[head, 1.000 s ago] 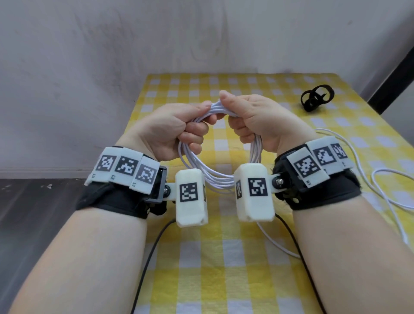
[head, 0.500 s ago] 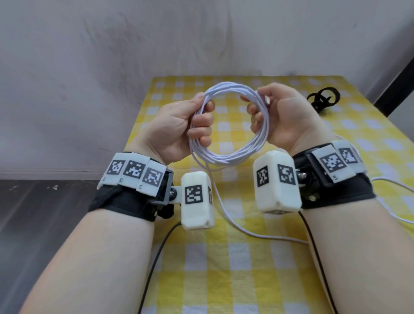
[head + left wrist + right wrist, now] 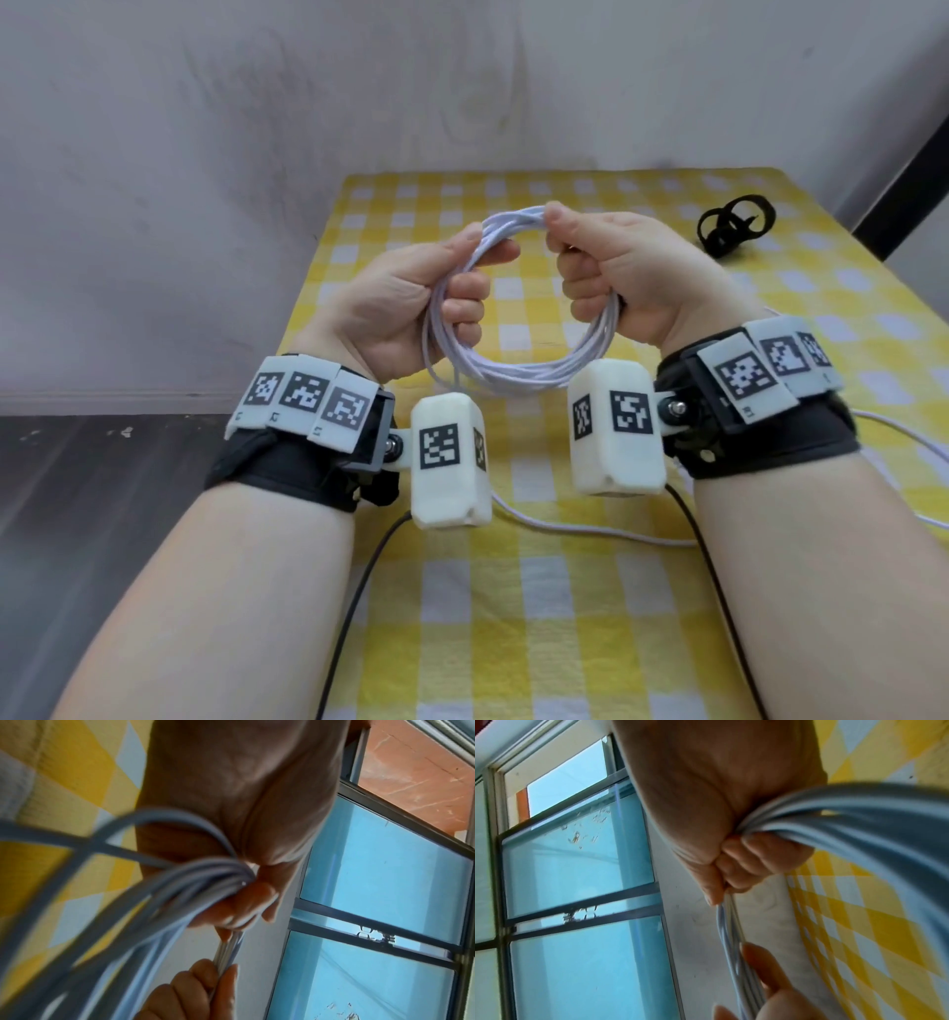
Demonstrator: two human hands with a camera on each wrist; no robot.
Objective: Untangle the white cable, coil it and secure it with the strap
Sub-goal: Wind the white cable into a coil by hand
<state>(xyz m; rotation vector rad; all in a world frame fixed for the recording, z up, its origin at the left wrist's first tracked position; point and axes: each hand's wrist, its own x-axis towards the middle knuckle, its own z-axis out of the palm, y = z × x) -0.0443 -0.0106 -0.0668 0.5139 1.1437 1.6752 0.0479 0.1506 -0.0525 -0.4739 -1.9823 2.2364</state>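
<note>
A white cable point(image 3: 518, 371) is wound into a round coil of several loops, held up above the table between both hands. My left hand point(image 3: 436, 298) grips the coil's left side with fingers curled round the bundle point(image 3: 205, 882). My right hand point(image 3: 606, 272) grips the right side, its thumb and forefinger pinching the top of the loops point(image 3: 808, 821). A loose tail of the cable point(image 3: 565, 529) drops from the coil and trails right across the cloth. The black strap point(image 3: 734, 226) lies curled on the table at the far right, away from both hands.
The table point(image 3: 513, 642) wears a yellow and white checked cloth and stands against a grey wall. Black leads point(image 3: 354, 606) run from the wrist cameras toward me. Dark floor lies to the left of the table. Blue window panes point(image 3: 385, 882) show in the wrist views.
The coil has been turned in my hands. My right hand has shifted its grip up to the top of the loops, and both hands sit slightly lower than half a second ago.
</note>
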